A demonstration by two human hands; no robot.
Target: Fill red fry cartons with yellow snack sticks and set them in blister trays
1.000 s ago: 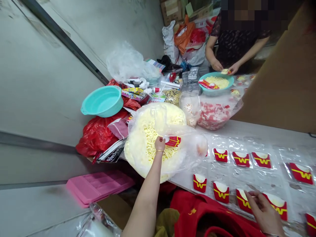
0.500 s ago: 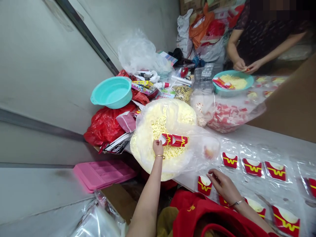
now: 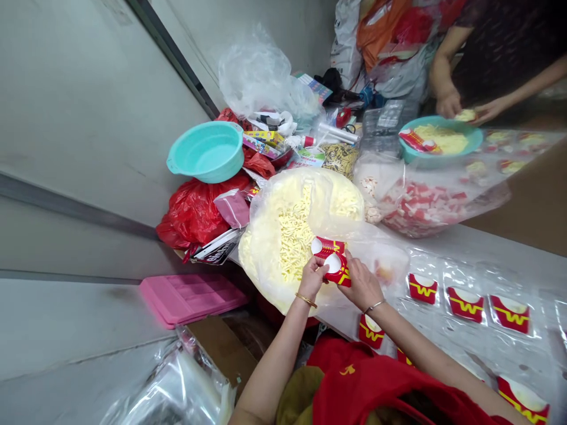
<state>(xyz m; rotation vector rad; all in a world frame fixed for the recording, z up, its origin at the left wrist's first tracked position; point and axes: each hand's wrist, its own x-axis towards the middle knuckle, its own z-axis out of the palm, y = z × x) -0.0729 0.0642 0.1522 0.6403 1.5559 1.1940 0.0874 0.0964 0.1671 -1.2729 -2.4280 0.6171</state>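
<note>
A small red fries carton [image 3: 338, 270] with a yellow emblem and white inside is held between my two hands. My left hand [image 3: 312, 278] pinches its left edge, and the fingers of my right hand [image 3: 364, 284] are closed on its right side. Just behind it, a nested stack of the same cartons [image 3: 328, 246] lies on a big clear plastic bag. Pale yellow fry-shaped pieces [image 3: 295, 230] show through the bag's opening. To the right, several red cartons in clear packets [image 3: 423, 289] are laid out on the table.
A turquoise basin [image 3: 206, 152] stands on a red plastic bag [image 3: 197, 215] at the left. Across the table, a co-worker's hands [image 3: 449, 101] hold a pale piece over another turquoise bowl [image 3: 476, 144]. A bag of pink-and-white pieces [image 3: 425, 206] lies nearby. A pink tray [image 3: 190, 298] sits lower left.
My right hand has moved from the packets at the right to the carton by my left hand. One carton is now apart from the stack, held in both hands, nearer to me.
</note>
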